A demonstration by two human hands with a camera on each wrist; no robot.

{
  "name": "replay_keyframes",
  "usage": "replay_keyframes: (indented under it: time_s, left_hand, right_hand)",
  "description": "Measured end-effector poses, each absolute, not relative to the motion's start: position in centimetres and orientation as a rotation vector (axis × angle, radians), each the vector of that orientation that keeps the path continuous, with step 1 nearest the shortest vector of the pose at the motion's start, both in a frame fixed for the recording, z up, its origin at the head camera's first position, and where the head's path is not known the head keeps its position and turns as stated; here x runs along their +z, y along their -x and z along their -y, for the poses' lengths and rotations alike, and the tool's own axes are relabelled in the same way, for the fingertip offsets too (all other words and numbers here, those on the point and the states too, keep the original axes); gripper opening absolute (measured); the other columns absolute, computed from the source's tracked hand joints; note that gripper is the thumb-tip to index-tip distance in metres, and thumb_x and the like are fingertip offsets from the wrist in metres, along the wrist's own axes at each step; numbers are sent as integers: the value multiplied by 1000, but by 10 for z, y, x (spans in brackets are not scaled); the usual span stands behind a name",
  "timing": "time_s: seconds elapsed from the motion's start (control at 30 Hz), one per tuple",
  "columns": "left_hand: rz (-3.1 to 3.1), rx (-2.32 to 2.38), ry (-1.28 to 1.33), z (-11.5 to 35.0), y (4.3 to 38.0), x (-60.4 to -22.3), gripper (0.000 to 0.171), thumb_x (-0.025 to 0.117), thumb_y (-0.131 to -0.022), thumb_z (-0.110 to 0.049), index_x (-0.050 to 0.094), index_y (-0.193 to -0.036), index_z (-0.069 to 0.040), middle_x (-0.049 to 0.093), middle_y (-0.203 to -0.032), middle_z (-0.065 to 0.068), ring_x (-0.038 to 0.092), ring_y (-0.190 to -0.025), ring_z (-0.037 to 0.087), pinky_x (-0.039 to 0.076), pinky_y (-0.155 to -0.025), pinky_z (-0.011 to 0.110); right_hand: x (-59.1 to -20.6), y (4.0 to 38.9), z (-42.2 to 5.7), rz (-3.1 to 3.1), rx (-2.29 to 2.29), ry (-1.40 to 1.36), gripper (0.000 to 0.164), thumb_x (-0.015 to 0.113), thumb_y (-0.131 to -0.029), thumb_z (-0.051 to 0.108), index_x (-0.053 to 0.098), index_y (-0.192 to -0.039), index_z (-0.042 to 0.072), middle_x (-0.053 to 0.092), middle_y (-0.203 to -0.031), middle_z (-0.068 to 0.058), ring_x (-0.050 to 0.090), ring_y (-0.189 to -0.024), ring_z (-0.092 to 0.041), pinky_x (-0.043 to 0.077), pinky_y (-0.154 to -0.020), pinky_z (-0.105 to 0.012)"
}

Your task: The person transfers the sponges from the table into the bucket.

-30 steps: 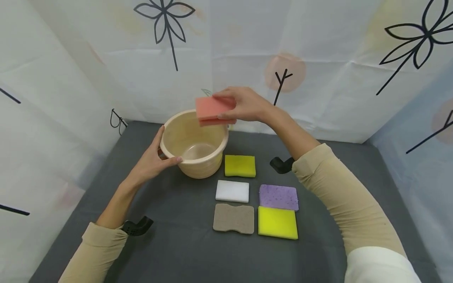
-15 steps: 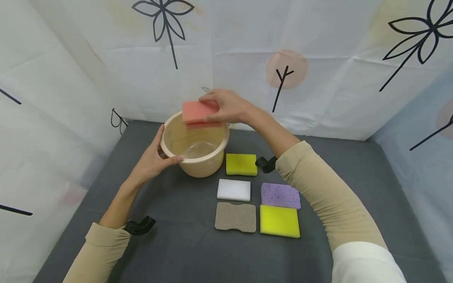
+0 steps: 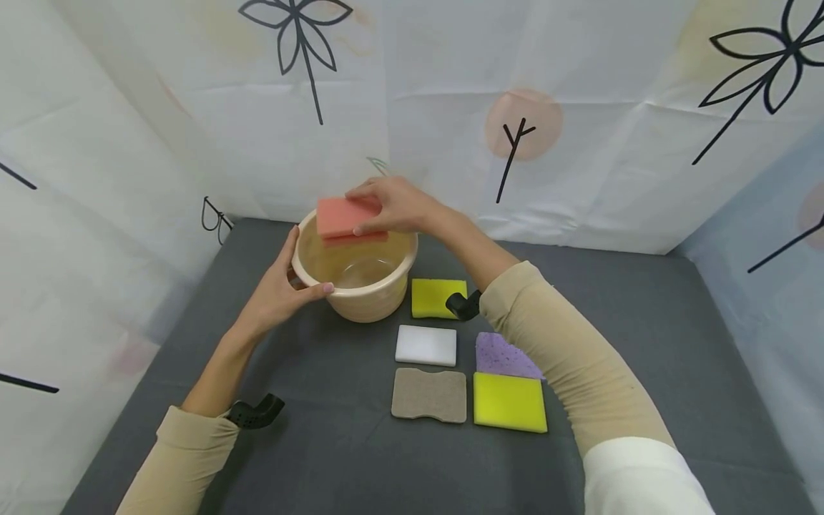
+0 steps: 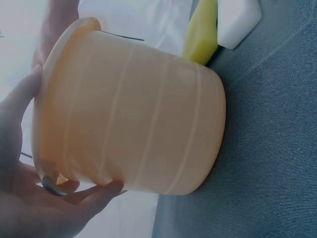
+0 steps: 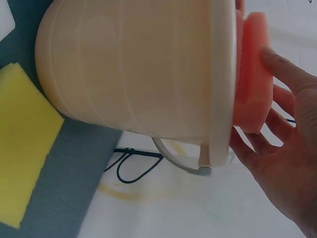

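A cream plastic bucket point(image 3: 368, 304) stands upright at the back left of the table. My left hand point(image 3: 273, 299) grips its left side, with the thumb over the rim and the fingers round the outside. In the left wrist view, those fingers point(image 4: 101, 198) touch the ribbed wall. Over the bucket's mouth, my right hand point(image 3: 398, 206) pinches a pink sponge point(image 3: 341, 217) between thumb and fingers. A second pink layer shows under it; whether this is a separate sponge I cannot tell. The right wrist view has the pink sponge point(image 5: 255, 74) at the rim.
To the right and front lie a yellow sponge point(image 3: 428, 297), a white sponge point(image 3: 425, 345), a grey-brown notched sponge point(image 3: 428, 395), a purple sponge point(image 3: 502, 355) partly behind the right sleeve, and another yellow sponge point(image 3: 510, 403). A grey bucket handle point(image 5: 178, 161) hangs at the bucket's side.
My right hand has carried the pink sponge leftward and slightly down, from the bucket's right rim to over its opening. The left hand has kept its grip on the bucket.
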State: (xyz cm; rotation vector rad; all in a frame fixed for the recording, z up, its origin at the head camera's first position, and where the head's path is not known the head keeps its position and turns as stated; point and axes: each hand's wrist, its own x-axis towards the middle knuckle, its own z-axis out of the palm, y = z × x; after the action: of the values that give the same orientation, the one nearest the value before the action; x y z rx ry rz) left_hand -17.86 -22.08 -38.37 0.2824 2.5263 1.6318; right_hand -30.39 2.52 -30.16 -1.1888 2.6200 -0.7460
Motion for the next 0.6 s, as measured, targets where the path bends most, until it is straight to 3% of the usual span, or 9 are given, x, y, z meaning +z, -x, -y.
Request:
replay_keyframes:
  time_s: [0.6]
  left_hand:
    - [-2508, 1694, -312, 220, 177, -388, 106, 75, -90, -19, -3, -160, -32, 8, -165, 5, 34, -141, 30, 44, -91, 18]
  right_hand:
    - [-324, 302, 0, -2605, -576, 1212, 57, 74, -87, 20, 57, -141, 8, 57, -135, -11, 49, -123, -24, 37, -106, -34]
